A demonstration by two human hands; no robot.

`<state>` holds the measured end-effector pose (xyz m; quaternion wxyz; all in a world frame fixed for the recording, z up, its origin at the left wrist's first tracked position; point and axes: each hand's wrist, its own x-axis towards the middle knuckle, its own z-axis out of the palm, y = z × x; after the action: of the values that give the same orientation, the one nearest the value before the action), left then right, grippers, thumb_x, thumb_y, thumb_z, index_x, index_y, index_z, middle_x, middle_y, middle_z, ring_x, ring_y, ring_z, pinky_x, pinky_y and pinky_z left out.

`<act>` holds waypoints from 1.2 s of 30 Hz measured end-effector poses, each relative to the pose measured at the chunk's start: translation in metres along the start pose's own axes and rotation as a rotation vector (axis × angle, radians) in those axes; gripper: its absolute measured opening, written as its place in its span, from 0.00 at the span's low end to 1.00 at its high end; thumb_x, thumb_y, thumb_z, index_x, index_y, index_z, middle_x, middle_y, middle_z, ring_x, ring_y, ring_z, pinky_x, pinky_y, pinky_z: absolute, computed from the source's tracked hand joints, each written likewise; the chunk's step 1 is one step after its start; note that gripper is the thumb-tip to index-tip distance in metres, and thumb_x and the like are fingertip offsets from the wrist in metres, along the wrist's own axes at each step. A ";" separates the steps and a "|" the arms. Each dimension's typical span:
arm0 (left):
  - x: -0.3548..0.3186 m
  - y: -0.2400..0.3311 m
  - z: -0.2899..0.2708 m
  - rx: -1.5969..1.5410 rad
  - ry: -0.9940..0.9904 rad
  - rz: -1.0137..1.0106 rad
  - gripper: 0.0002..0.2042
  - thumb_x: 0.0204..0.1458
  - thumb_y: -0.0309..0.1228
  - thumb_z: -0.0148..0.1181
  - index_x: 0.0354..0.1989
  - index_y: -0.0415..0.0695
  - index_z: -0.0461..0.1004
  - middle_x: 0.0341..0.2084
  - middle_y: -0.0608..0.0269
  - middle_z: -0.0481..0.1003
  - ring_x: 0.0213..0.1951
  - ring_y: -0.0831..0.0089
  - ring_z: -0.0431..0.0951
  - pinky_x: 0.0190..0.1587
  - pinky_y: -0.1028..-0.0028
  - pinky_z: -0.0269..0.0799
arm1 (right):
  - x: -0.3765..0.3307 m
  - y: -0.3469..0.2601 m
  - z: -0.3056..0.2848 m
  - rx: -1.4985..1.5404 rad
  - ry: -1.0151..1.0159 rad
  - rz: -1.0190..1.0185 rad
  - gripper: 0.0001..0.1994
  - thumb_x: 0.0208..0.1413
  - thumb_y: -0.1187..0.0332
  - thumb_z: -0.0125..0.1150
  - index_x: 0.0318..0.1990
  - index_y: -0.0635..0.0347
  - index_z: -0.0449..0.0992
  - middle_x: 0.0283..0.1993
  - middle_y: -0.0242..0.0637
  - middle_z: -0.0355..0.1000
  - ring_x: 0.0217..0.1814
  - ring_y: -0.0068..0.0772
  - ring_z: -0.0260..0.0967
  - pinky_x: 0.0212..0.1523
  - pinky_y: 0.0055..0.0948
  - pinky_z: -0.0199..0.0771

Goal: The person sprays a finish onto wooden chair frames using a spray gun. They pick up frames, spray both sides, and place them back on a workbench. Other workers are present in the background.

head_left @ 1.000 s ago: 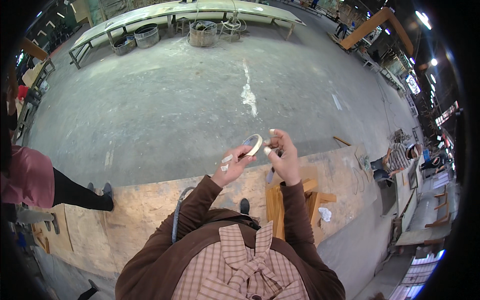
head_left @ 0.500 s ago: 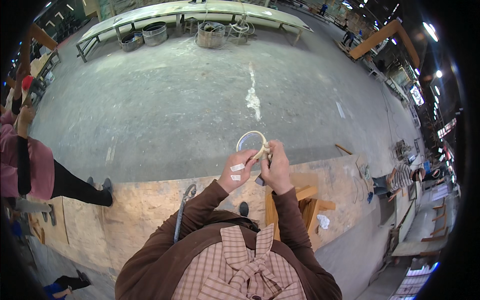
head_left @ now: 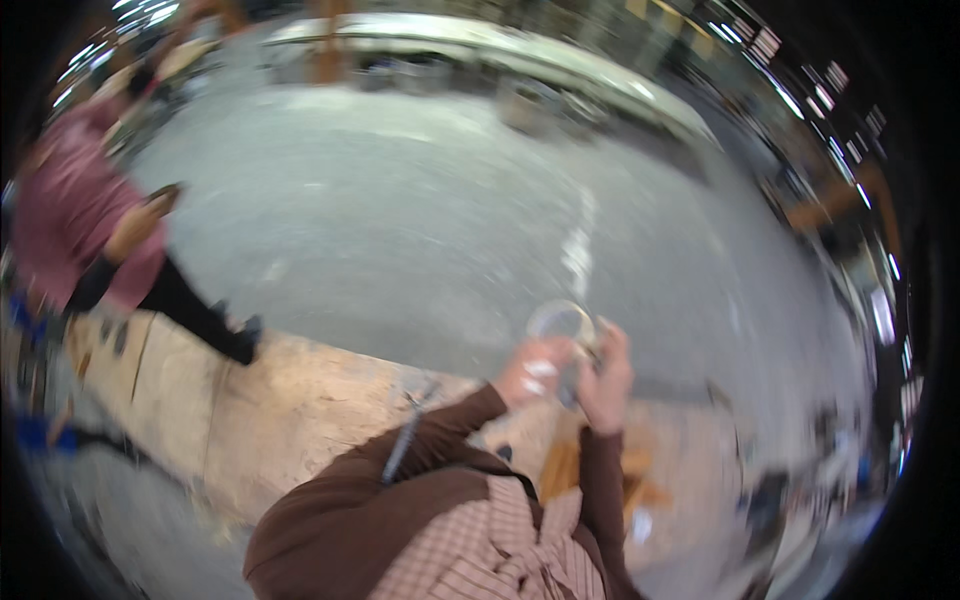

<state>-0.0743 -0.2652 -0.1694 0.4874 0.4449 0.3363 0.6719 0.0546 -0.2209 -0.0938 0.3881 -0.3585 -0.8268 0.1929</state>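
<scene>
A thin, pale cream roll of tape (head_left: 541, 312) is held up in front of me, its ring seen against the grey floor. My left hand (head_left: 535, 372), with white strips stuck on its back, is closed on the near edge of the roll. My right hand (head_left: 606, 385) pinches the right side of the ring, fingers close to those of the left. Something small and dark shows below the right fingers, too blurred to name.
Plywood sheets (head_left: 310, 400) lie before me, with an orange-brown wooden piece (head_left: 640, 488) beside my right arm. A person in pink (head_left: 75, 215) stands at the left holding a dark object. A long pale table (head_left: 590, 68) with tubs under it stands far off.
My view has swung left and is blurred, so the scene has shifted right in it. Both hands keep hold of the roll of tape. The person in pink has lowered an arm.
</scene>
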 end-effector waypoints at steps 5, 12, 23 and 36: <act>0.009 -0.001 -0.001 0.812 0.046 0.219 0.08 0.49 0.31 0.56 0.31 0.39 0.71 0.26 0.53 0.71 0.33 0.55 0.72 0.34 0.63 0.67 | 0.005 0.006 0.001 0.318 -0.103 0.027 0.20 0.48 0.80 0.51 0.51 0.68 0.62 0.41 0.42 0.66 0.44 0.33 0.66 0.44 0.27 0.67; -0.005 0.030 0.004 0.843 0.317 0.083 0.09 0.45 0.35 0.58 0.22 0.42 0.69 0.22 0.52 0.71 0.31 0.50 0.73 0.31 0.54 0.65 | 0.001 0.024 -0.003 0.481 -0.197 0.101 0.16 0.52 0.73 0.56 0.47 0.68 0.63 0.43 0.43 0.65 0.43 0.33 0.64 0.46 0.31 0.66; -0.010 0.033 -0.001 1.114 0.242 0.151 0.08 0.43 0.30 0.57 0.24 0.38 0.71 0.21 0.49 0.71 0.31 0.48 0.73 0.29 0.56 0.68 | 0.014 0.024 0.020 0.453 -0.294 0.230 0.20 0.53 0.81 0.55 0.54 0.72 0.63 0.49 0.45 0.68 0.49 0.35 0.67 0.51 0.32 0.68; -0.015 0.022 -0.016 1.180 0.374 0.193 0.07 0.40 0.29 0.57 0.21 0.36 0.72 0.20 0.47 0.73 0.28 0.48 0.76 0.26 0.58 0.71 | 0.007 0.035 0.037 0.252 -0.463 0.149 0.20 0.48 0.84 0.54 0.52 0.69 0.68 0.45 0.41 0.71 0.44 0.32 0.69 0.44 0.29 0.70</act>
<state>-0.0947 -0.2861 -0.1601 0.0299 0.5424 0.6885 0.4806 0.0377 -0.1937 -0.1339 0.2150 -0.3133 -0.8344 0.3992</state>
